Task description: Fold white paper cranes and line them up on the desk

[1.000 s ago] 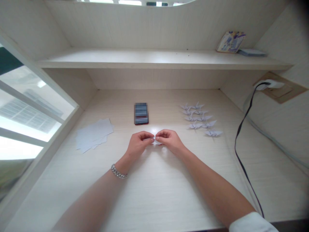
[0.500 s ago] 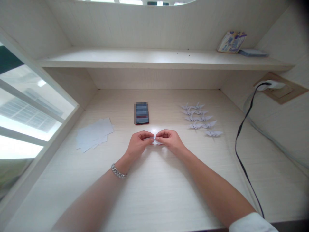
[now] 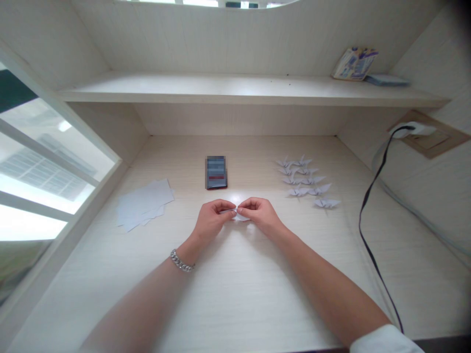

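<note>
My left hand and my right hand meet at the middle of the pale wooden desk. Both pinch a small folded piece of white paper between fingertips and thumbs, just above the desk. Most of the paper is hidden by my fingers. A silver chain bracelet circles my left wrist. A row of several finished white paper cranes lies to the right of my hands. A loose stack of white paper sheets lies to the left.
A phone lies flat just beyond my hands. A black cable runs from a wall socket down the right side. On the shelf above stand a colourful packet and a flat grey item. A window frame borders the left.
</note>
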A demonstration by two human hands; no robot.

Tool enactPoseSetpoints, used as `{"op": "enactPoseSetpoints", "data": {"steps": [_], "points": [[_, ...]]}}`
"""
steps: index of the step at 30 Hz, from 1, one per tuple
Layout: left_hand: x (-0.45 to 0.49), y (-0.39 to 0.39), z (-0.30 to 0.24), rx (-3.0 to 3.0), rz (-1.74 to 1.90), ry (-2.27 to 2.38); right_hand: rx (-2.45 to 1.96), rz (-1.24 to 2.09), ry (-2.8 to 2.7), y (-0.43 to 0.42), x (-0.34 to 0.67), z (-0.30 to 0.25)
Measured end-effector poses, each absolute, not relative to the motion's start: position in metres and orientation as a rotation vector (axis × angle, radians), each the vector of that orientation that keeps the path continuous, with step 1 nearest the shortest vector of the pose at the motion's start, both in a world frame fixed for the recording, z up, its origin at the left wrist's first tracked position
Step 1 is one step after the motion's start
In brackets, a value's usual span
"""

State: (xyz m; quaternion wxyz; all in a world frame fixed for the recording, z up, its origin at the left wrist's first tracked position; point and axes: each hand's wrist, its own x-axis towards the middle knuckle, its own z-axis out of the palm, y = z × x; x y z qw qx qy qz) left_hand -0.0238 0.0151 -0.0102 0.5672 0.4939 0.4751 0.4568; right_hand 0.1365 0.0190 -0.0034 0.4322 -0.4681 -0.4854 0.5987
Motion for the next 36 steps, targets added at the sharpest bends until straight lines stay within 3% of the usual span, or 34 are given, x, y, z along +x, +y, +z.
{"op": "enactPoseSetpoints", "data": {"steps": [36], "points": [[-0.0233, 0.0164, -0.0111, 1.090, 1.041, 1.074, -1.171, 1.456, -1.262, 0.0206, 0.1377, -0.0036]]}}
